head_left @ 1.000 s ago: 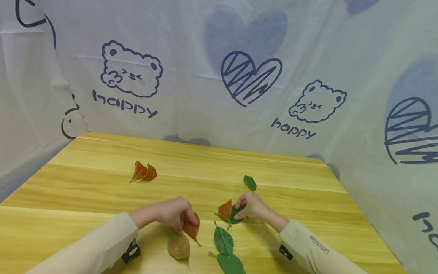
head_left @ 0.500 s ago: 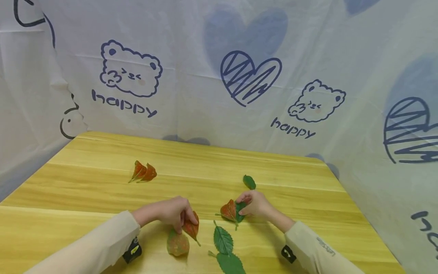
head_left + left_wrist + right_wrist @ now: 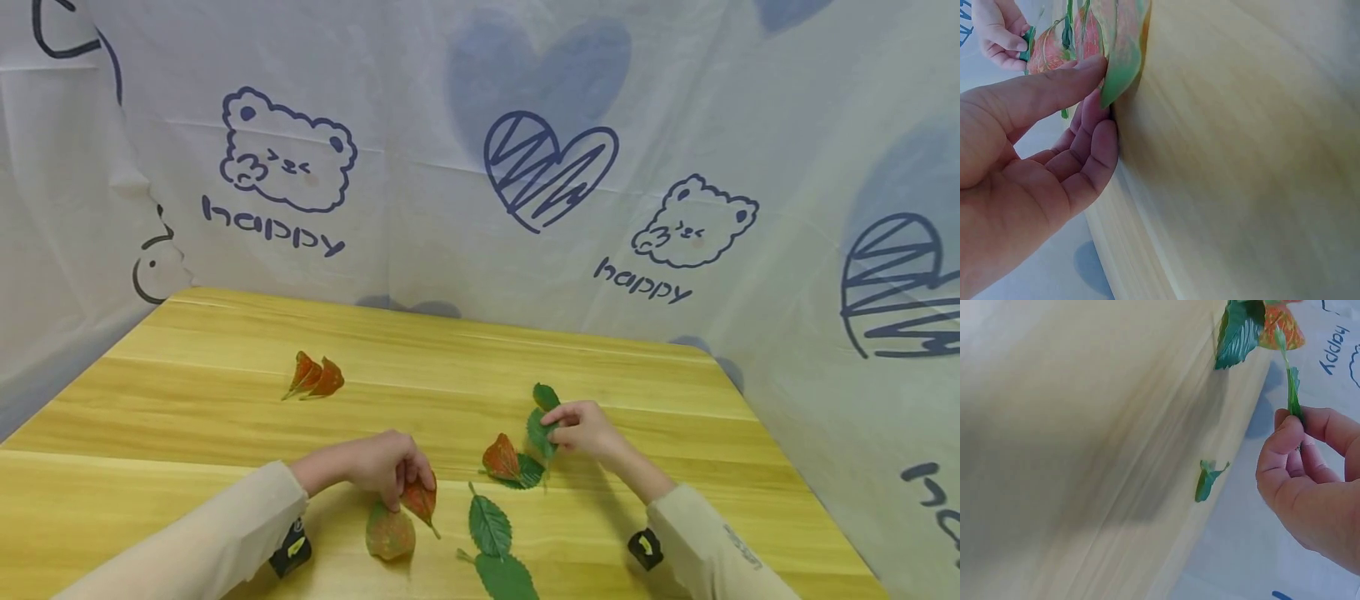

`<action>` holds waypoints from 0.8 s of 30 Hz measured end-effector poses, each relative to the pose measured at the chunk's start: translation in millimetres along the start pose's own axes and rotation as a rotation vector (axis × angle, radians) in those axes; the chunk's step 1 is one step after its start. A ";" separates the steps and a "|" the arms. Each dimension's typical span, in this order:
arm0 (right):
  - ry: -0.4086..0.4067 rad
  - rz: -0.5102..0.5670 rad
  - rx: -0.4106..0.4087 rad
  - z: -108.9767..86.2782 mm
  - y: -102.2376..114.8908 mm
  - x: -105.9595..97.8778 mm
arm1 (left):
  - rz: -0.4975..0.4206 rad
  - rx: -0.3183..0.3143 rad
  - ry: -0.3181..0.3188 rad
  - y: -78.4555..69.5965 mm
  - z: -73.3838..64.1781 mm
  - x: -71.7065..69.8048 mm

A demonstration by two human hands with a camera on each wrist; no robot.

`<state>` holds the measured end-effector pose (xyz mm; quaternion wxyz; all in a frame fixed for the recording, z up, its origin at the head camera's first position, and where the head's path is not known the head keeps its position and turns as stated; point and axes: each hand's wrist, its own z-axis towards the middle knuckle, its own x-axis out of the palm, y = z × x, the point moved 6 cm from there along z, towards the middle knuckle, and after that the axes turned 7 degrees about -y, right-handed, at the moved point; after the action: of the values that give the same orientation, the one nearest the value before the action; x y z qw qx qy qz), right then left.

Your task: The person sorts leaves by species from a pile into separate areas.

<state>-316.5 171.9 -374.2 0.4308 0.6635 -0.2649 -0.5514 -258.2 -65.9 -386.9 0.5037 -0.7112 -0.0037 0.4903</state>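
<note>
My left hand stays low over the table, its thumb and fingers pinching the tip of a mottled red-green leaf. A red leaf lies right at those same fingertips. Between thumb and forefinger, my right hand pinches a green leaf, seen edge-on in the right wrist view and raised above the table. Just beyond it is a smaller green leaf. To the left of the right hand, a red leaf overlaps a dark green leaf.
Two green leaves lie end to end near the front, between my hands. At the back left, a pair of red leaves overlap on the wooden table. A white printed cloth hangs behind the table's far edge.
My right hand has moved up and to the right, drawing its green leaf away from the red one; another green leaf now shows under that red leaf. The left hand has barely moved.
</note>
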 end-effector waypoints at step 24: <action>-0.217 0.108 0.167 16.9 -31.0 -40.0 | 0.000 0.006 -0.001 3.1 0.3 0.2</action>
<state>-346.6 215.3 -381.2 0.3719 0.6183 -0.3904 -0.5719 -259.8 -67.1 -389.2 0.5059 -0.7096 -0.0026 0.4905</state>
